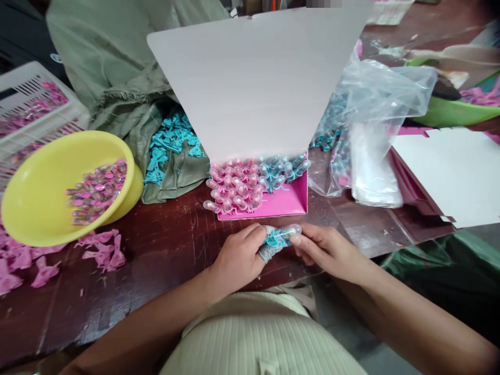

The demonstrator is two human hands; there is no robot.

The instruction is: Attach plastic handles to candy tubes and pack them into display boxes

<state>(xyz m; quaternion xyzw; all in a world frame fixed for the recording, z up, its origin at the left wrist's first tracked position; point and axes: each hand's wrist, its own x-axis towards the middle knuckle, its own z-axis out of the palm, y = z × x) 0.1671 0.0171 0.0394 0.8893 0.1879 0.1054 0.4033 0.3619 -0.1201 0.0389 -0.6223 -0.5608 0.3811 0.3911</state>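
Note:
My left hand [239,256] and my right hand [326,251] meet over the dark wooden table [164,265], both gripping a clear plastic capsule tube [282,237] with a teal frilled paper piece around one end. A grey knitted finger cover [269,250] sits on a left-hand finger. Just beyond my hands lies an open pink box [273,200] holding several capsules with pink and teal frills. Its white inner lid [253,78] stands up behind them.
On the left are a yellow bowl [58,187] of pink-trimmed capsules, loose pink paper pieces [97,251], teal paper pieces on a green sack [175,177] and a white crate [31,99]. On the right are a clear plastic bag [375,99], white flat card sheets [445,172] and a green bowl [457,112].

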